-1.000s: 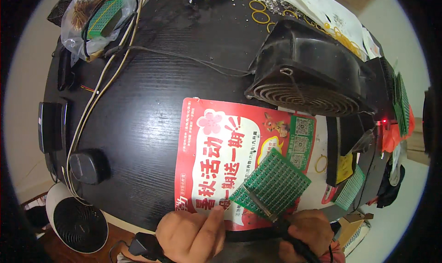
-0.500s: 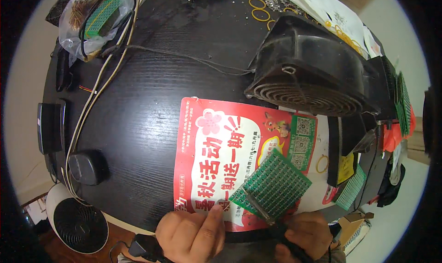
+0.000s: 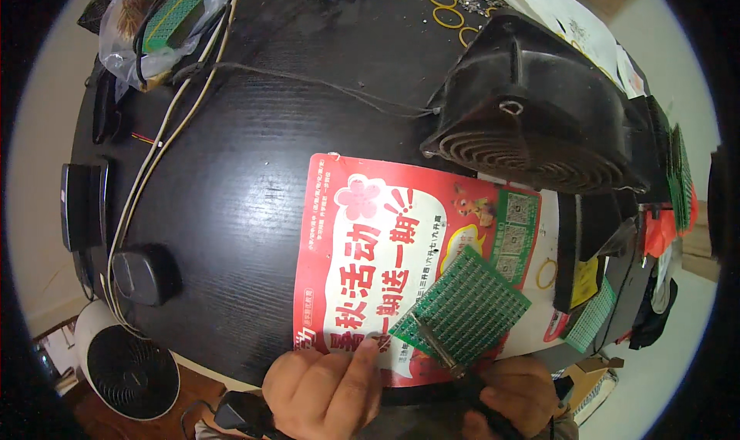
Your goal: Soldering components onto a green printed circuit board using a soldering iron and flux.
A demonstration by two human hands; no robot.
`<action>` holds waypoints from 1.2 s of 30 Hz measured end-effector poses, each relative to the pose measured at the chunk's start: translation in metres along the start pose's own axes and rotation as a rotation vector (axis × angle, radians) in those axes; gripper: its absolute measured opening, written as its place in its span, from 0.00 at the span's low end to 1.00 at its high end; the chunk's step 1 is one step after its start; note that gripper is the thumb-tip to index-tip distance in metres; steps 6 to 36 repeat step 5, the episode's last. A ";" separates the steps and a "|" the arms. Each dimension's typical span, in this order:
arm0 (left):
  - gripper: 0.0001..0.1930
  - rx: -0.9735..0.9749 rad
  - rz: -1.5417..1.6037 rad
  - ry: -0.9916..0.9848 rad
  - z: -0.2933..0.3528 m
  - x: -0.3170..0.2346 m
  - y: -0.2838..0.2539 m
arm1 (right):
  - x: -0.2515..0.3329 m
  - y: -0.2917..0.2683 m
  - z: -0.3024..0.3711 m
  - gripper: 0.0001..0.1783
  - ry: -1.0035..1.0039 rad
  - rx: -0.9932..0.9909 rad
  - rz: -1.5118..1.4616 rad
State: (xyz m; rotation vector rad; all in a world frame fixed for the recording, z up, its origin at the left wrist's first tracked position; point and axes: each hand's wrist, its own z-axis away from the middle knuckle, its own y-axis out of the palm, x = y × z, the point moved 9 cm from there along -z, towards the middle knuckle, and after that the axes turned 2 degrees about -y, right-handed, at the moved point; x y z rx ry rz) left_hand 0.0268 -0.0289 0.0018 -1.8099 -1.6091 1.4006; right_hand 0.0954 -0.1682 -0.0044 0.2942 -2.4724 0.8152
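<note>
- The green perforated circuit board (image 3: 462, 307) lies tilted at the lower centre-right of the frame, on a red and white printed flyer (image 3: 370, 263) spread on the dark round table (image 3: 231, 193).
- At the upper left, a clear plastic bag (image 3: 146, 24) holds another green board; pale cables (image 3: 154, 155) run down from it along the table's left side.
- At the far lower left, a white round fan (image 3: 127, 371) stands below the table edge, with a small black box (image 3: 142, 274) on the table above it.
- The left hand (image 3: 327, 394), at the bottom centre, presses a fingertip on the flyer just beside the board's lower left corner; it grips nothing.
- The right hand (image 3: 512, 394), at the bottom right, is clenched round a dark-handled tool (image 3: 455, 363) whose metal tip lies on the board.
- A black blower fan (image 3: 532, 116) fills the upper right.
</note>
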 end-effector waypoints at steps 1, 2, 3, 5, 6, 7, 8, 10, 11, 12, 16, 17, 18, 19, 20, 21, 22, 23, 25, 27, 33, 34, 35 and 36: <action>0.17 -0.042 -0.009 -0.003 -0.004 0.000 -0.006 | 0.001 0.000 0.001 0.14 -0.003 0.007 0.013; 0.14 -0.085 -0.016 -0.004 -0.021 -0.001 -0.016 | 0.004 -0.001 0.002 0.14 -0.007 0.014 0.029; 0.10 -0.128 -0.024 -0.004 -0.030 -0.002 -0.023 | 0.005 -0.002 0.002 0.14 -0.011 0.020 0.044; 0.17 -0.033 -0.008 0.003 -0.015 0.000 -0.007 | 0.033 -0.021 0.057 0.14 0.008 0.035 0.032; 0.17 -0.033 -0.008 0.003 -0.015 0.000 -0.007 | 0.033 -0.021 0.057 0.14 0.008 0.035 0.032; 0.17 -0.033 -0.008 0.003 -0.015 0.000 -0.007 | 0.033 -0.021 0.057 0.14 0.008 0.035 0.032; 0.17 -0.033 -0.008 0.003 -0.015 0.000 -0.007 | 0.033 -0.021 0.057 0.14 0.008 0.035 0.032; 0.17 -0.033 -0.008 0.003 -0.015 0.000 -0.007 | 0.033 -0.021 0.057 0.14 0.008 0.035 0.032; 0.17 -0.033 -0.008 0.003 -0.015 0.000 -0.007 | 0.033 -0.021 0.057 0.14 0.008 0.035 0.032; 0.17 -0.033 -0.008 0.003 -0.015 0.000 -0.007 | 0.033 -0.021 0.057 0.14 0.008 0.035 0.032; 0.17 -0.033 -0.008 0.003 -0.015 0.000 -0.007 | 0.033 -0.021 0.057 0.14 0.008 0.035 0.032; 0.17 -0.033 -0.008 0.003 -0.015 0.000 -0.007 | 0.033 -0.021 0.057 0.14 0.008 0.035 0.032; 0.17 -0.033 -0.008 0.003 -0.015 0.000 -0.007 | 0.033 -0.021 0.057 0.14 0.008 0.035 0.032; 0.17 -0.033 -0.008 0.003 -0.015 0.000 -0.007 | 0.033 -0.021 0.057 0.14 0.008 0.035 0.032; 0.17 -0.033 -0.008 0.003 -0.015 0.000 -0.007 | 0.033 -0.021 0.057 0.14 0.008 0.035 0.032; 0.17 -0.033 -0.008 0.003 -0.015 0.000 -0.007 | 0.033 -0.021 0.057 0.14 0.008 0.035 0.032; 0.17 -0.033 -0.008 0.003 -0.015 0.000 -0.007 | 0.033 -0.021 0.057 0.14 0.008 0.035 0.032; 0.17 -0.033 -0.008 0.003 -0.015 0.000 -0.007 | 0.033 -0.021 0.057 0.14 0.008 0.035 0.032; 0.17 -0.033 -0.008 0.003 -0.015 0.000 -0.007 | 0.033 -0.021 0.057 0.14 0.008 0.035 0.032; 0.17 -0.033 -0.008 0.003 -0.015 0.000 -0.007 | 0.033 -0.021 0.057 0.14 0.008 0.035 0.032; 0.17 -0.033 -0.008 0.003 -0.015 0.000 -0.007 | 0.033 -0.021 0.057 0.14 0.008 0.035 0.032; 0.17 -0.033 -0.008 0.003 -0.015 0.000 -0.007 | 0.033 -0.021 0.057 0.14 0.008 0.035 0.032; 0.17 -0.033 -0.008 0.003 -0.015 0.000 -0.007 | 0.033 -0.021 0.057 0.14 0.008 0.035 0.032; 0.17 -0.033 -0.008 0.003 -0.015 0.000 -0.007 | 0.033 -0.021 0.057 0.14 0.008 0.035 0.032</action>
